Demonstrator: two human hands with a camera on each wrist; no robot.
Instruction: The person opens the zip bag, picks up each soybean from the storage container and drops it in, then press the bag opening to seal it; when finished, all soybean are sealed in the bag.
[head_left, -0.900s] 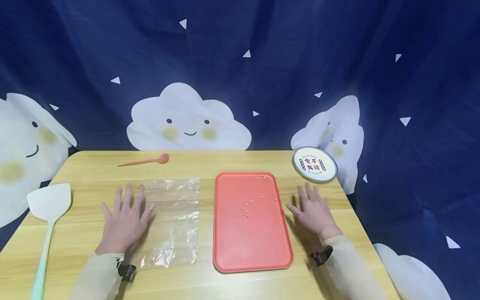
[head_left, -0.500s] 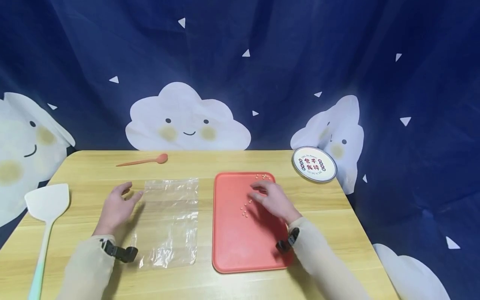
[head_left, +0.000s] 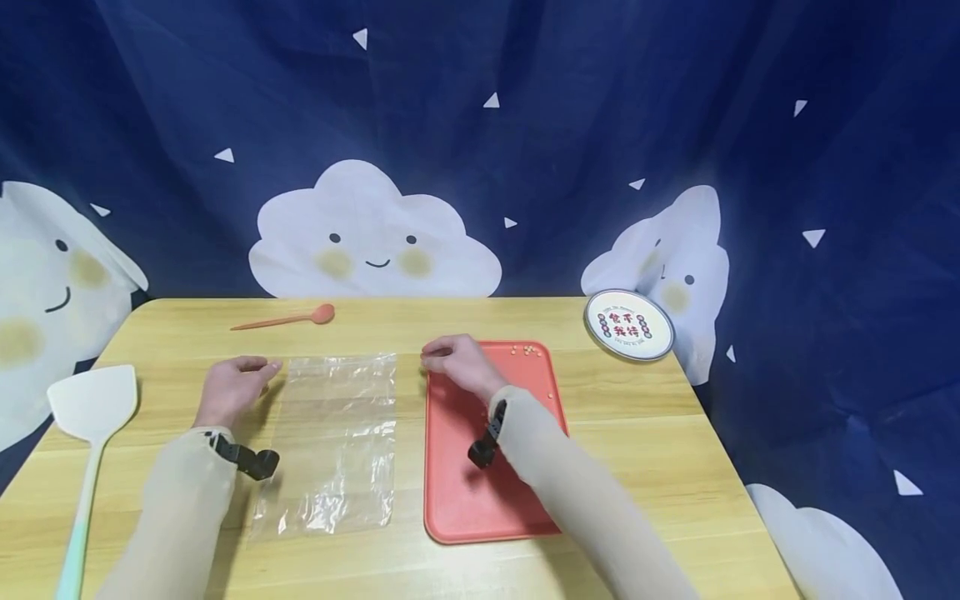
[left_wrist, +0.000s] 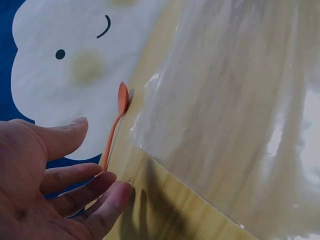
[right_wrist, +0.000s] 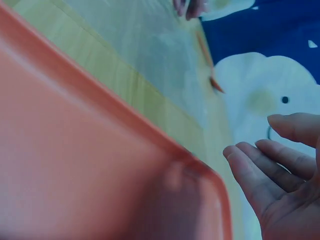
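My left hand (head_left: 232, 390) hovers beside the top left corner of a clear plastic zip bag (head_left: 337, 446), its fingers loosely bent and holding nothing. In the left wrist view, the thumb and fingers (left_wrist: 70, 177) are spread apart, with the bag (left_wrist: 215, 115) lying flat beyond them. My right hand (head_left: 465, 365) reaches across the red tray (head_left: 457, 492) to its far left corner. The right wrist view has the fingers (right_wrist: 250, 175) relaxed and apart from the thumb, just past the tray corner, with nothing in them. Several small pale beads (head_left: 528, 350) lie at the tray's far end.
A red spoon (head_left: 321, 314) lies near the back edge of the wooden table (head_left: 660, 483). At the left is a white spatula (head_left: 93, 404) with a green handle. A small printed plate (head_left: 630, 325) sits at the back right, before a blue curtain (head_left: 450, 83).
My right hand has swung left from the tray's right side, over the tray, to its far left corner. My left hand has turned sideways and its fingers have bent from a flat spread.
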